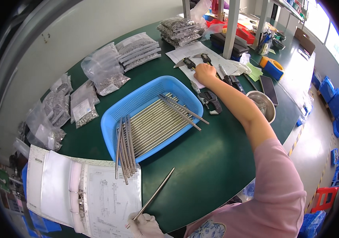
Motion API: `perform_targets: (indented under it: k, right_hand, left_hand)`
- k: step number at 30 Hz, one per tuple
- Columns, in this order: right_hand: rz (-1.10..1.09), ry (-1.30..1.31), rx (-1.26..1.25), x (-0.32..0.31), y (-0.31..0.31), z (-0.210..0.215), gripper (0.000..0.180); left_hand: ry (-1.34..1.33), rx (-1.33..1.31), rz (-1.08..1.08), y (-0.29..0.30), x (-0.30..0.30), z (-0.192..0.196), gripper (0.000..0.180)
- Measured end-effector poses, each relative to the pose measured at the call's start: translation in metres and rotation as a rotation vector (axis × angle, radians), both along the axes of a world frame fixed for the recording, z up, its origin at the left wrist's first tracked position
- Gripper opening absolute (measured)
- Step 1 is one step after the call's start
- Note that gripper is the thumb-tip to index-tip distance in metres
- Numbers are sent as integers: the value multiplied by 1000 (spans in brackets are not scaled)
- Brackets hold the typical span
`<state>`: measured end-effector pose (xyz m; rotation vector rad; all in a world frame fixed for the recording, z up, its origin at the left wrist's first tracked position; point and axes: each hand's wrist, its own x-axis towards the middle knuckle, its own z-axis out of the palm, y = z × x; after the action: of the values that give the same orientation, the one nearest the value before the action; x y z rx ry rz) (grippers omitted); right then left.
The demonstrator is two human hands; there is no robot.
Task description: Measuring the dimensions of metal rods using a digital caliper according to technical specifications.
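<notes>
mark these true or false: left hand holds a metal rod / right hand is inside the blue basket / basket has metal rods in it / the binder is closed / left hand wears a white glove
1. The left hand holds a metal rod. True.
2. The right hand is inside the blue basket. False: it reaches past the basket to the papers by a caliper.
3. The basket has metal rods in it. True.
4. The binder is closed. False: it lies open, showing a drawing.
5. The left hand wears a white glove. True.
</notes>
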<state>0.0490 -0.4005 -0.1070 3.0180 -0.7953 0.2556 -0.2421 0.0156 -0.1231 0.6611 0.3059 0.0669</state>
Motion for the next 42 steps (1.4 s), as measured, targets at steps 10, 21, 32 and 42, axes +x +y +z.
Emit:
perform_targets:
  k: [10,21,32,42]
  right_hand:
    - [-35,-479,478,5,-1,52,38]
    - [653,-270,230,-149,129,133,51]
    - [1195,-547,-246,-185,172,109,53]
    - [1280,-416,-186,-200,209,77,63]
  left_hand:
    - [79,371,109,-19,7,12,35]
    - [58,219,149,-3,0,-5,31]
    - [115,366,-31,-2,-12,15,22]
    - [37,-22,-92,-16,1,10,27]
